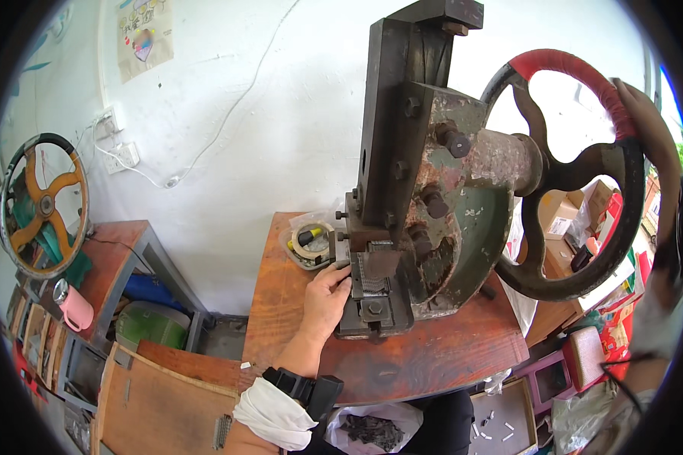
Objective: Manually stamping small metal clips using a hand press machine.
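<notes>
A heavy hand press point(463, 144) with worn green paint stands on a reddish wooden table. My right hand point(636, 114) lies against the outer rim of its large handwheel point(569, 64), at the red-wrapped part, its fingers curled over the rim. My left hand point(328, 299) is at the left side of the metal die point(373, 277) under the press ram. Its fingers are bent close together at the die's edge, and whatever they may hold is too small to make out. A bolted clamp point(375, 309) sits at the die's near end.
Behind my left hand stands a clear plastic tub point(308, 241) with a tape roll in it. A white bag point(379, 425) of dark pieces hangs below the table's front edge. A wooden board point(159, 409) lies at lower left, near a pink mug point(73, 305). Boxes point(561, 212) crowd the right.
</notes>
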`<control>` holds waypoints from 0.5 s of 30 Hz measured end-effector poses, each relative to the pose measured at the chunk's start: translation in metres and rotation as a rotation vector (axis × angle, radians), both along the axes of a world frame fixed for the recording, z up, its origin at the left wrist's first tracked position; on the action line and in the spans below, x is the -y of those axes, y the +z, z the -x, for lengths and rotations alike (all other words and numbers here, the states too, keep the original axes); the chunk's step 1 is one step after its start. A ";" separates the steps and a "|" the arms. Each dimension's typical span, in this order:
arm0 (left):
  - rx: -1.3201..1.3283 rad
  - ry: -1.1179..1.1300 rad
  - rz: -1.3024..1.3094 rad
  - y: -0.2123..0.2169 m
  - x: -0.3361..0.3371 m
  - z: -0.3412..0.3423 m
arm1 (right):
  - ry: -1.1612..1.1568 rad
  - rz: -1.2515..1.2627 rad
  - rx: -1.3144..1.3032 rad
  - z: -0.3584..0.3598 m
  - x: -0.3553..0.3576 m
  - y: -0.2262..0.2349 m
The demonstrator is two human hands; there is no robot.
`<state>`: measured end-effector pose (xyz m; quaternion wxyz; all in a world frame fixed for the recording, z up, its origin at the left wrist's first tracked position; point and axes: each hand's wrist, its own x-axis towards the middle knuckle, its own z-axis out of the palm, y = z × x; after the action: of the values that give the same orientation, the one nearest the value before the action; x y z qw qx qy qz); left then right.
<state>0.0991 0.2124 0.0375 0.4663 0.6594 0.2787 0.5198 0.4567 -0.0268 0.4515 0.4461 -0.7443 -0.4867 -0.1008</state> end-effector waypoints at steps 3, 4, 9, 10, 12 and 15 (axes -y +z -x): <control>0.011 0.035 -0.003 -0.006 -0.003 0.009 | 0.076 0.019 -0.032 0.007 -0.012 -0.015; 0.006 0.031 -0.030 -0.001 -0.002 0.004 | 0.037 -0.037 0.077 0.020 0.002 -0.018; -0.037 0.101 -0.138 0.001 -0.001 0.007 | -0.238 -0.882 0.046 0.050 0.023 -0.293; -0.056 0.075 -0.128 0.001 -0.005 -0.002 | -0.360 -0.600 0.545 0.036 0.015 -0.349; -0.128 0.050 -0.101 -0.004 0.000 0.003 | -0.307 -0.517 0.159 0.055 -0.048 -0.402; -0.171 0.111 -0.118 0.004 0.007 0.008 | -0.134 -0.743 -0.182 0.074 -0.003 -0.344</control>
<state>0.0909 0.2049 0.0420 0.3717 0.7112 0.3223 0.5022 0.3829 -0.0242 0.1073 0.7190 -0.5681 -0.3257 -0.2329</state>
